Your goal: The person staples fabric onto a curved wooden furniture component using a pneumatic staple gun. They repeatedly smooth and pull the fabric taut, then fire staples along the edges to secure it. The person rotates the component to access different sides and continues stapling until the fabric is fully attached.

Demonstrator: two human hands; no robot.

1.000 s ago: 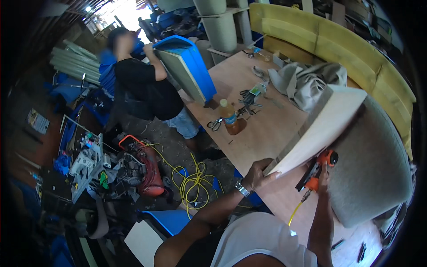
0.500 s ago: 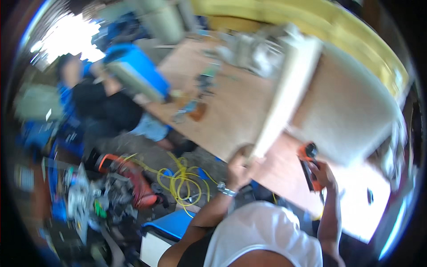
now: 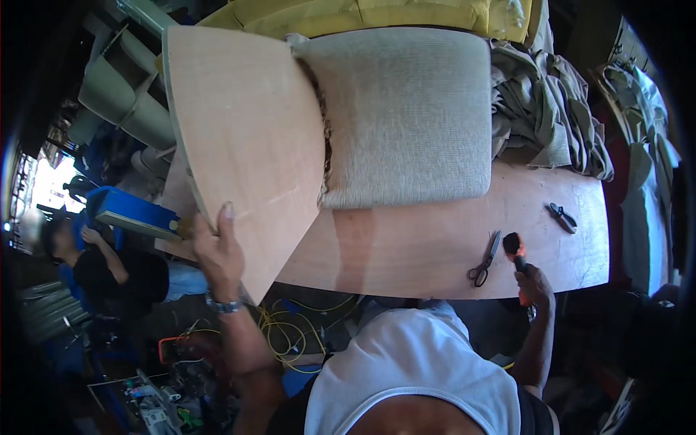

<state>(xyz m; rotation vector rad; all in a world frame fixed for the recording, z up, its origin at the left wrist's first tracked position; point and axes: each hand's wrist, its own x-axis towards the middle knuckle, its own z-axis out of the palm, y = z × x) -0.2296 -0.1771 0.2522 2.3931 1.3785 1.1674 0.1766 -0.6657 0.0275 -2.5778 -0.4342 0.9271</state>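
Observation:
My left hand [image 3: 220,250] is closed on the lower left edge of a thin plywood panel [image 3: 246,138], its thumb over the face. The panel stands raised beside a beige fabric-covered cushion [image 3: 409,119], which has a ragged edge on that side. Whether the two are joined I cannot tell. In my right hand [image 3: 536,285] is an orange and black staple gun [image 3: 516,250], held over the table's front edge. Scissors [image 3: 486,261] lie just left of it. Black-handled pliers [image 3: 562,217] lie farther right.
The wooden table [image 3: 406,246] runs under the cushion. Crumpled beige fabric [image 3: 544,109] lies at its right, and a yellow sofa [image 3: 362,14] stands behind. A yellow hose [image 3: 290,326] coils on the floor. At left, another person [image 3: 109,261] is near a blue padded piece [image 3: 134,210].
The panel, formerly seen nearly edge-on, now shows its broad face, and my left hand grips its edge. My view has turned right. The staple gun stays in my right hand.

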